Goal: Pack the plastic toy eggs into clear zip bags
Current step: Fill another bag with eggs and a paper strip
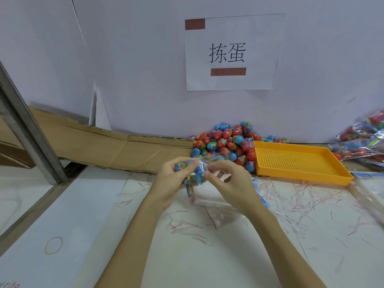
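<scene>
Left hand [169, 179] grips blue eggs [198, 176] inside a clear bag [207, 196]; right hand [230, 183] fingers pinch the bag's top edge

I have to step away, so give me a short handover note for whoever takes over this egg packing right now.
Left hand grips a clear zip bag with blue eggs inside.
Right hand pinches the bag's mouth.
Loose egg pile sits against the wall, beside the yellow tray.
Done: filled bags stacked far right.
Left: finish this bag, then pack the pile.
</scene>
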Action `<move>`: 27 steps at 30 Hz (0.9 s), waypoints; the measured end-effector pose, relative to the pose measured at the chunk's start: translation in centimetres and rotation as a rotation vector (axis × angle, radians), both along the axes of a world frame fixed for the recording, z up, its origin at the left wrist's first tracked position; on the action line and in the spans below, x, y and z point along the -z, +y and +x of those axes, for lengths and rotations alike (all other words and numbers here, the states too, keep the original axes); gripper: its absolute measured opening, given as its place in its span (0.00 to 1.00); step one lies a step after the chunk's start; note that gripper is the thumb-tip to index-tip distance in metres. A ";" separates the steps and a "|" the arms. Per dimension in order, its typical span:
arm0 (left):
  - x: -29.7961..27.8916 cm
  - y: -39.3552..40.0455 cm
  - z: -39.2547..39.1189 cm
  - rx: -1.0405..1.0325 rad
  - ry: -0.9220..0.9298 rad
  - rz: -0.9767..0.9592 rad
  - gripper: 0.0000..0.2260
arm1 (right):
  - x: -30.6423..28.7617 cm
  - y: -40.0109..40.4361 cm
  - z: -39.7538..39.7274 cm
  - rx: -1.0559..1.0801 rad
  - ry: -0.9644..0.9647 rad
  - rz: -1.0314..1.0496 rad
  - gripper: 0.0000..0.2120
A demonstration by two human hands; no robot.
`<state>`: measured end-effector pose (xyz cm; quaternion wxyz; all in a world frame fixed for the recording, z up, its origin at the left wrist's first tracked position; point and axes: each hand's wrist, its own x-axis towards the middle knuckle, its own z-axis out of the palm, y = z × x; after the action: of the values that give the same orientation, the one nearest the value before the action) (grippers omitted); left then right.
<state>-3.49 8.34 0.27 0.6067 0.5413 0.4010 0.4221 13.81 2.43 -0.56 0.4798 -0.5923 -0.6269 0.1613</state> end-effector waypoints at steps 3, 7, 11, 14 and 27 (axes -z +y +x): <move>0.2 0.2 0.0 -0.041 -0.056 -0.040 0.18 | 0.1 0.2 -0.2 -0.037 0.038 -0.058 0.07; 0.2 0.1 0.4 -0.085 -0.150 -0.161 0.24 | 0.1 0.1 -0.6 -0.020 0.149 -0.040 0.05; 0.0 -0.1 0.6 -0.101 -0.214 -0.219 0.25 | -0.1 -0.1 -1.1 -0.009 0.228 -0.007 0.04; -0.2 -0.4 0.7 -0.041 -0.266 -0.277 0.22 | -0.2 -0.5 -1.8 -0.070 0.402 0.010 0.03; 0.0 0.3 -0.7 -0.007 -0.153 -0.126 0.23 | -0.1 -0.4 -1.8 0.064 0.170 0.083 0.01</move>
<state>-4.23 8.61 0.31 0.6669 0.4669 0.3810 0.4382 12.04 2.07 -0.49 0.5603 -0.5756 -0.5709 0.1697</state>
